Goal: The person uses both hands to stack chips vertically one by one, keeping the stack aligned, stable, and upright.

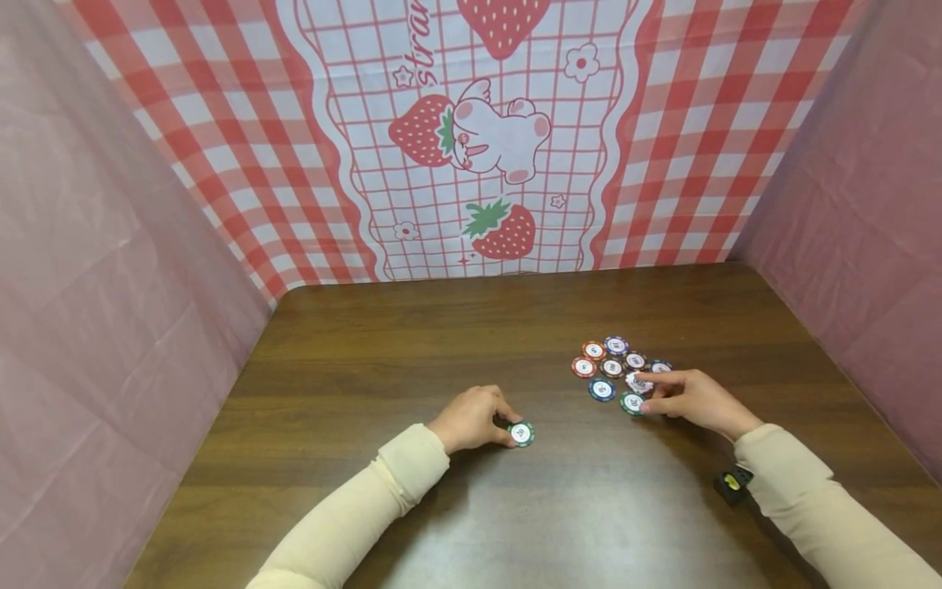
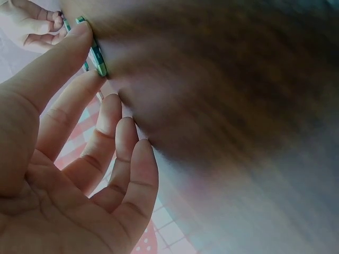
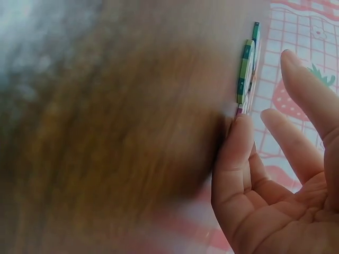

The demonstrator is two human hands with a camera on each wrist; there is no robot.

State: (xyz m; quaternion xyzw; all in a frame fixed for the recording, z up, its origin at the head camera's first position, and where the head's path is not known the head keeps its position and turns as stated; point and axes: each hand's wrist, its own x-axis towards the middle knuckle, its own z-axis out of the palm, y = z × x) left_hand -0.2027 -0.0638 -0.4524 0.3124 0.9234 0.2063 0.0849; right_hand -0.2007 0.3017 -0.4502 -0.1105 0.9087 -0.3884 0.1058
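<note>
On the brown table, my left hand pinches a green-edged poker chip by its rim between thumb and index finger. The left wrist view shows this green chip edge-on, with the other fingers spread below it. My right hand hovers at the near right side of a loose group of chips, thumb and index finger apart. Below its thumb tip is another green chip; a white chip lies by its index finger. In the right wrist view, the raised thumb grips nothing.
The group also has two red chips, a purple chip, a blue chip, a black chip and others. A small black device is at the right wrist. A checked strawberry cloth hangs behind; pink cloth hangs at both sides.
</note>
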